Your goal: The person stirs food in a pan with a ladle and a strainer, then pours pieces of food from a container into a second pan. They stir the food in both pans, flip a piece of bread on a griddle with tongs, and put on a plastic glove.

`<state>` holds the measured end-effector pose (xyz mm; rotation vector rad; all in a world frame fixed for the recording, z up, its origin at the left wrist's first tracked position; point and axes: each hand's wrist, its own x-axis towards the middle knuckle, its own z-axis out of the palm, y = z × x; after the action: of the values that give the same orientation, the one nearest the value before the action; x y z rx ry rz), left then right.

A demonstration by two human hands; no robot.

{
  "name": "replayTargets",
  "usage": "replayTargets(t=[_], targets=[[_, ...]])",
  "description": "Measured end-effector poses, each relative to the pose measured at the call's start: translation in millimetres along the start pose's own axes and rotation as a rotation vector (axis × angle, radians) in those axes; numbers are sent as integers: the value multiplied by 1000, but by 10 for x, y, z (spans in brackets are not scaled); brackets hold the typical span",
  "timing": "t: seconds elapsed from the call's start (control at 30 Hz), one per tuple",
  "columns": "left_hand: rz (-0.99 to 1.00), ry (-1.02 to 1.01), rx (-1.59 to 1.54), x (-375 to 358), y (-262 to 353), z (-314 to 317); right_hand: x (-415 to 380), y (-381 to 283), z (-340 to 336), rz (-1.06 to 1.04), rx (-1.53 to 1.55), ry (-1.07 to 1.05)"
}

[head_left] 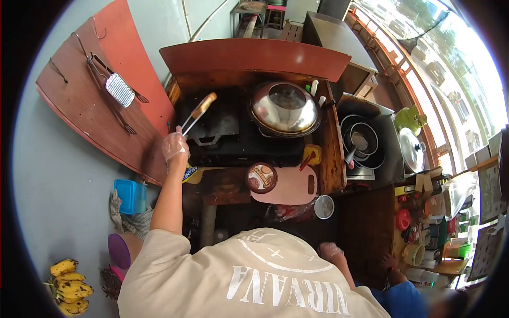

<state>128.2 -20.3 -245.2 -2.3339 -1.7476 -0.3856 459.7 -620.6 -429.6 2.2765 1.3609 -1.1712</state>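
My left hand (175, 147), in a clear plastic glove, is closed around metal tongs (189, 124). The tongs' far end grips a browned piece of food (204, 105) above the dark griddle (214, 123). My right hand (331, 250), also gloved, is low beside my body; its fingers are too unclear to read. A domed metal lid (284, 107) covers a pan right of the griddle. In front of the stove, a round brown tin (261, 177) rests on a pink cutting board (294, 185). A yellow container (312, 155) with a red-handled utensil stands behind the board.
A red wooden panel (79, 98) with hanging utensils rises at the left. Bananas (72, 286) and a blue container (130, 196) are below it. Pans (363, 140) stand at the right. Another person's hand (389, 261) and blue sleeve (405, 299) are near crowded shelves.
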Motion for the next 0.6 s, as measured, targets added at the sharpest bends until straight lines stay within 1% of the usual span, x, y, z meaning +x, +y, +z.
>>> replayTargets(t=[0.03,0.1,0.17,0.23,0.3,0.33,0.37,0.4,0.43,0.47,0.5,0.57,0.6], targets=[[1,-1,5,-53,0,-2,82,-146,-279,-15,88,-83],[76,-29,100,-199,-23,12,490,-27,-293,-179,168,81],[82,9,100,-441,-104,-41,197,-783,-1273,-154,187,-38],[-15,19,-46,-703,-191,-146,667,-900,-1299,-379,-106,27],[-302,-199,-713,-978,-356,11,795,-1279,-1605,-568,109,74],[-305,-193,-709,-1178,-408,38,1021,-1391,-1581,-604,34,149],[-429,-315,-1034,-1392,-451,55,1244,-1508,-1549,-639,-41,225],[-551,-440,-1358,-1494,-478,48,1320,-1723,-1596,-647,-40,225],[-553,-434,-1352,-1487,-492,3,1369,-1988,-1673,-233,667,9],[-419,-381,-1328,-1471,-507,-88,1400,-2145,-1706,236,1329,-229],[-292,-322,-1298,-1450,-529,-220,1558,-2159,-1593,223,1321,-241],[114,96,-708,-1046,-514,-780,2232,-2134,-1205,-3,1635,-136],[286,299,-412,-820,-539,-1082,2396,-2114,-1154,-25,1666,-168]])
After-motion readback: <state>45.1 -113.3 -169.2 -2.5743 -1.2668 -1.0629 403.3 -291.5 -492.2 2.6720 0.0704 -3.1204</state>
